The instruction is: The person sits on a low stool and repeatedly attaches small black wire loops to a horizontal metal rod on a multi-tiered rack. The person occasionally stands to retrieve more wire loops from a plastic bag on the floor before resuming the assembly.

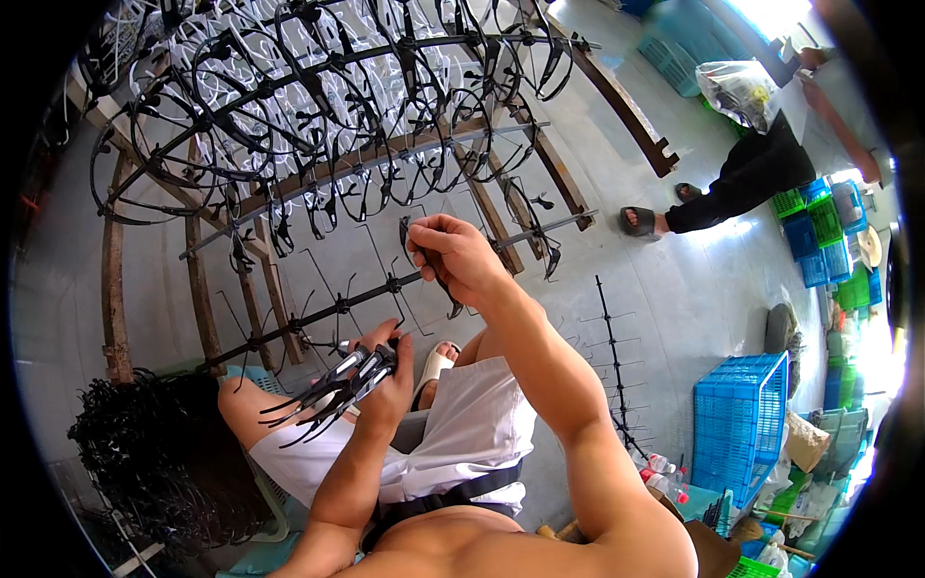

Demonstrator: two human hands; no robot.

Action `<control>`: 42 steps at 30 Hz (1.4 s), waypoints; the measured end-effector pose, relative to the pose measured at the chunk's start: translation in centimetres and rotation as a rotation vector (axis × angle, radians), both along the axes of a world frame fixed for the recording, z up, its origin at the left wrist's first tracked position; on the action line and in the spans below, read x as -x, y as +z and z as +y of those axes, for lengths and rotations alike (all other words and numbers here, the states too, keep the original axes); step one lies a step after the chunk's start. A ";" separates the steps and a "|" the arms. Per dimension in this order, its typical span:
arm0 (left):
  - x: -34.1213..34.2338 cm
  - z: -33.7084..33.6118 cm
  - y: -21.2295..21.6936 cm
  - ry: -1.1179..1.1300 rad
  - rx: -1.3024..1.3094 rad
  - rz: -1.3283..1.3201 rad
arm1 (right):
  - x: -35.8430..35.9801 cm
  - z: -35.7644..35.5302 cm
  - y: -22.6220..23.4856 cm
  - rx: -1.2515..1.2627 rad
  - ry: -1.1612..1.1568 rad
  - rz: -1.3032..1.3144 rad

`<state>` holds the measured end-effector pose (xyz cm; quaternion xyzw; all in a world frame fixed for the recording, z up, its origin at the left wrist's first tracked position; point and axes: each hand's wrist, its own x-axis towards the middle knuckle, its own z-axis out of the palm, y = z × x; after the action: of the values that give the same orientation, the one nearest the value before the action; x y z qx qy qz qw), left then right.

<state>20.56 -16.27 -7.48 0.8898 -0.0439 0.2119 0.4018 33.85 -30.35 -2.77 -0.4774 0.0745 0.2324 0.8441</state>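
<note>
Glossy black pieces [358, 378], bunched in left fingers [404, 356], curved black strip [405, 234], tilted in right fingers [431, 234]

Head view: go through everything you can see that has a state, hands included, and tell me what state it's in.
Left hand: closed around a bunch of dark pieces
Right hand: closed, pinching one black curved piece
Upper black bar: loaded with black curved pieces
Lower black bar: its wire hooks mostly bare
Black heap: tangled
Blue crate: on the floor, contents unclear
</note>
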 end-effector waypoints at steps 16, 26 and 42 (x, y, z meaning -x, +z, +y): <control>0.3 0.2 -2.5 -0.051 0.215 0.166 | 3.8 -6.5 6.6 -0.199 -0.183 -0.318; 0.2 0.6 -3.8 0.014 0.146 0.157 | -1.7 -5.6 -5.2 0.107 -0.074 -0.192; 0.3 -0.2 -3.2 -0.012 -0.063 0.035 | -0.9 -6.7 -5.5 0.089 -0.198 -0.238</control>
<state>20.22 -16.50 -10.63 0.9052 -0.0488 0.1925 0.3757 34.75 -37.07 -8.25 -0.5288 0.0307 0.0862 0.8438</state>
